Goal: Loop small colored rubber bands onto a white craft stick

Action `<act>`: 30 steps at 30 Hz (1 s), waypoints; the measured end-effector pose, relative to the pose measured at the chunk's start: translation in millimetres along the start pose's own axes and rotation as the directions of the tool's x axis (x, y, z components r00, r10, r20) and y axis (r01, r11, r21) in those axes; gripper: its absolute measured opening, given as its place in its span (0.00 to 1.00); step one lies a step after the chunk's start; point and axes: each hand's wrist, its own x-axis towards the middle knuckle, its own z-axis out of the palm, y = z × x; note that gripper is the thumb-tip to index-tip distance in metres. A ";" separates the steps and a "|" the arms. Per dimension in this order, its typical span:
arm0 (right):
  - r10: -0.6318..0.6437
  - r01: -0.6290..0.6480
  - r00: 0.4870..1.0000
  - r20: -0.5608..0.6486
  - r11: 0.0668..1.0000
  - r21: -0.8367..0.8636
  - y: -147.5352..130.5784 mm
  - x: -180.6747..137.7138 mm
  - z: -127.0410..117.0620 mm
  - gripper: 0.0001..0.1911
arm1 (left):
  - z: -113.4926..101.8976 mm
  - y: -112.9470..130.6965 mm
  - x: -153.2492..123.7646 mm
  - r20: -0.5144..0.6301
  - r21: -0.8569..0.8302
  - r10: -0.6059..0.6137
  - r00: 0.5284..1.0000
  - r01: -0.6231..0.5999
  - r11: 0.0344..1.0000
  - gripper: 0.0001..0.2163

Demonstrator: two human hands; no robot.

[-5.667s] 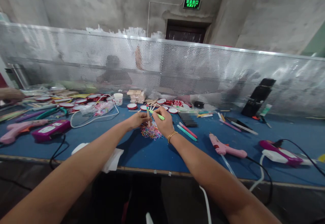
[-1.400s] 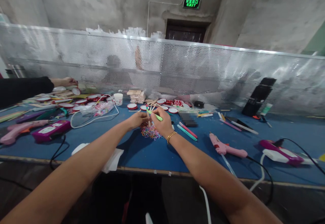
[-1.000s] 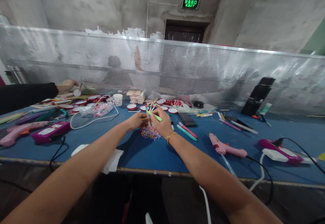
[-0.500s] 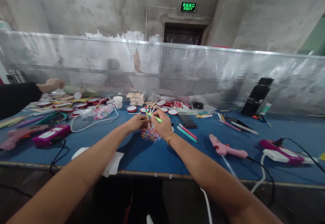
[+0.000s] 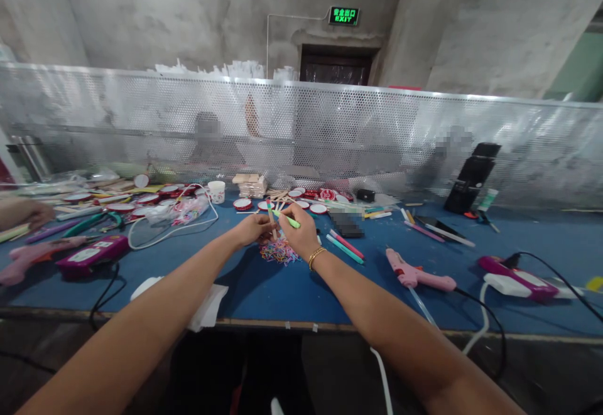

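Right now, your left hand (image 5: 255,228) has its fingers pinched together on a thin wooden stick (image 5: 271,214), which stands nearly upright over the middle of the blue table (image 5: 264,305) and shows red and green near its top. Your right hand (image 5: 300,231) is clamped on a light green marker (image 5: 293,222), gripped like a pen and slanting towards the stick — whether its tip touches the wood is too small to tell. The two hands are close together, just behind a pile of small multicoloured pieces (image 5: 279,252) on the tabletop. You have a gold bracelet (image 5: 316,257) on your right wrist.

Near that wrist, a pink pen (image 5: 347,244) and a teal pen (image 5: 345,250) lie side by side, with a pink glue gun (image 5: 419,275) farther right. Beyond your hands stand a white cup (image 5: 217,192) and a stack of pale wooden pieces (image 5: 250,186), with small red-rimmed drums (image 5: 242,204) scattered around them. At the far left — well apart from your own hands — another person's hand (image 5: 28,212), blurred, is over the clutter beside a second pink glue gun (image 5: 32,257) and a purple box (image 5: 94,256).
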 end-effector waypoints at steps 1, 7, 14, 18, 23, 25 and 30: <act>-0.004 0.004 1.000 0.001 1.000 0.003 -0.2 -0.1 0.2 0.05 | 0.0 -0.1 0.1 0.000 0.002 0.000 1.000 0.000 1.000 0.20; -0.023 0.023 1.000 0.018 1.000 0.005 0.8 -0.2 1.7 0.05 | 1.4 3.5 -2.4 -0.009 0.015 0.007 1.000 -0.007 1.000 0.20; -0.007 0.007 1.000 0.000 1.000 0.016 0.8 0.0 0.9 0.05 | 1.7 3.1 -2.1 -0.004 0.003 0.003 1.000 -0.003 1.000 0.20; -0.015 0.015 1.000 0.021 0.999 0.030 1.1 -0.8 2.5 0.05 | 1.5 0.9 -1.0 -0.003 0.006 0.006 1.000 -0.006 1.000 0.20; 0.007 -0.007 1.000 0.000 1.000 0.013 3.2 -0.5 2.1 0.05 | 2.3 2.9 -2.1 -0.012 0.011 0.004 1.000 -0.004 1.000 0.19; 0.004 -0.004 1.000 -0.002 1.000 0.020 3.0 -0.6 2.1 0.05 | 2.5 3.2 -2.4 -0.010 0.003 0.001 1.000 -0.001 1.000 0.19; -0.003 0.003 1.000 0.008 1.000 0.012 2.8 -0.9 2.3 0.05 | 1.4 1.0 -0.9 -0.009 -0.009 0.003 1.000 -0.004 1.000 0.19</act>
